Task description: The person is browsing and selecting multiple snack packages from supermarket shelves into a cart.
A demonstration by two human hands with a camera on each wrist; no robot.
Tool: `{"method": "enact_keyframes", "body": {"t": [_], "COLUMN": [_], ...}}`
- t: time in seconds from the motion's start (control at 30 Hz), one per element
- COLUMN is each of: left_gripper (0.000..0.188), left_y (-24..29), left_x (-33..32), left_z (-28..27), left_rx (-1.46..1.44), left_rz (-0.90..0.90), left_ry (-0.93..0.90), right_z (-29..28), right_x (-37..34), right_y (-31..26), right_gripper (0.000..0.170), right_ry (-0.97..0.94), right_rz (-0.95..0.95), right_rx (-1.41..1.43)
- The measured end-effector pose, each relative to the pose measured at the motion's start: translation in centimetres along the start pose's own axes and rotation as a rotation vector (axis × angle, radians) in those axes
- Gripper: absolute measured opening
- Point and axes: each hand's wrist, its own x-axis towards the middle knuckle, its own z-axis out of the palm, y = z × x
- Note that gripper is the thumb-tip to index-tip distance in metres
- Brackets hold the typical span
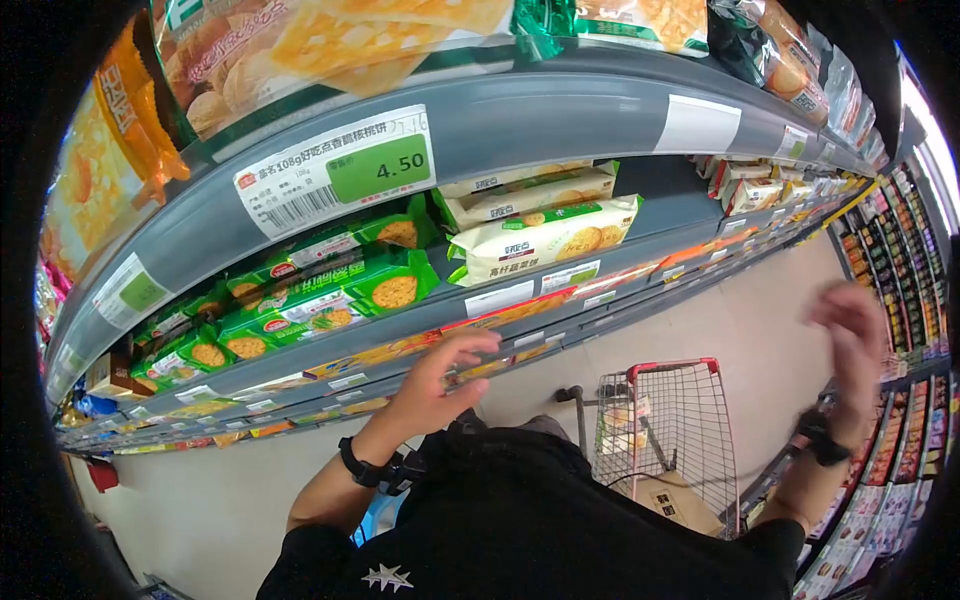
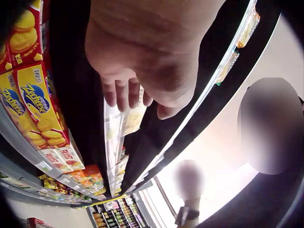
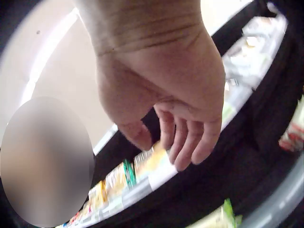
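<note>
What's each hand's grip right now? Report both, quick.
Bare left hand: open, relaxed, holding nothing.
Bare right hand: open, loosely curved, holding nothing.

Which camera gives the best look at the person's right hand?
The right wrist view: the right hand fills the centre, thumb and four fingers showing. The head view shows it smaller and blurred. The left wrist view shows a wristband, perhaps that arm's, but blur hides any hand.
</note>
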Motion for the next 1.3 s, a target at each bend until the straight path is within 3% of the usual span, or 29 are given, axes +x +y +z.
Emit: {"method": "enact_keyframes", "body": {"t": [0.03,0.13,0.2,0.23,0.3,0.37,0.43,0.47,0.5,0.53,0.6,0.63,0.73,0.77,0.83,0.87,0.93,1.13,1.3], "left_gripper": [0.039,0.044,0.055,0.055,0.071,0.09,0.103,0.113,0.119,0.119,0.069,0.069,0.047,0.047,0.048,0.048,0.046,0.074,0.109], "left_y": [0.4,1.7,2.8,3.9,6.6,8.4,11.3,12.3,12.7,14.1,17.9,17.9,17.5,18.0,19.6,20.1,20.4,19.9,18.4], "left_x": [0.3,1.0,1.2,1.7,2.9,3.7,5.2,4.6,7.0,6.3,4.6,5.2,8.1,8.6,9.1,9.4,8.7,7.3,5.8], "left_z": [0.0,-0.2,-0.4,-0.3,0.3,2.0,5.2,7.4,10.7,10.7,10.5,11.2,13.5,15.5,19.6,18.5,15.8,16.4,16.9], "left_rx": [-0.013,-0.044,-0.212,-0.213,-0.276,-0.484,-0.813,-1.016,-1.037,-1.007,-1.166,-1.156,-1.777,-1.768,-1.382,-1.366,-0.377,-0.586,-0.818], "left_rz": [0.005,0.162,0.116,0.12,0.291,0.393,0.545,0.52,0.815,0.812,-0.191,-0.191,-0.323,-0.308,0.124,0.13,0.277,0.599,0.952], "left_ry": [-0.003,0.081,-0.086,-0.076,-0.311,-0.479,-0.538,-0.518,-0.337,-0.308,-0.387,-0.346,-0.423,-0.381,0.264,0.287,0.099,0.043,-0.057], "right_z": [4.0,11.3,14.3,15.4,17.1,17.8,18.7,18.8,18.7,18.7,19.2,19.1,19.2,19.3,19.6,19.6,19.4,19.9,20.0], "right_x": [2.3,6.7,8.8,9.7,11.4,12.6,13.7,14.1,14.5,14.8,15.0,15.1,15.2,15.2,15.1,15.1,14.8,14.0,13.5], "right_y": [0.7,3.1,4.9,5.7,6.9,7.1,8.1,8.6,9.0,9.4,10.1,10.3,11.3,11.7,12.2,12.3,12.1,11.4,11.3], "right_gripper": [0.029,0.043,0.053,0.053,0.062,0.064,0.062,0.062,0.061,0.059,0.056,0.056,0.052,0.05,0.045,0.045,0.044,0.05,0.04], "right_ry": [-0.131,-0.301,-0.282,-0.291,-0.197,-0.254,-0.286,-0.31,-0.373,-0.443,-0.433,-0.416,-0.425,-0.407,-0.372,-0.389,-0.373,-0.312,-0.231], "right_rz": [-0.026,0.153,0.155,0.15,0.032,0.007,-0.064,-0.076,-0.031,0.014,-0.084,-0.118,-0.176,-0.176,-0.216,-0.225,-0.226,-0.33,-0.395], "right_rx": [0.146,0.376,0.397,0.393,0.231,0.191,0.212,0.238,0.252,0.262,0.295,0.271,0.281,0.279,0.268,0.286,0.231,0.205,0.125]}}
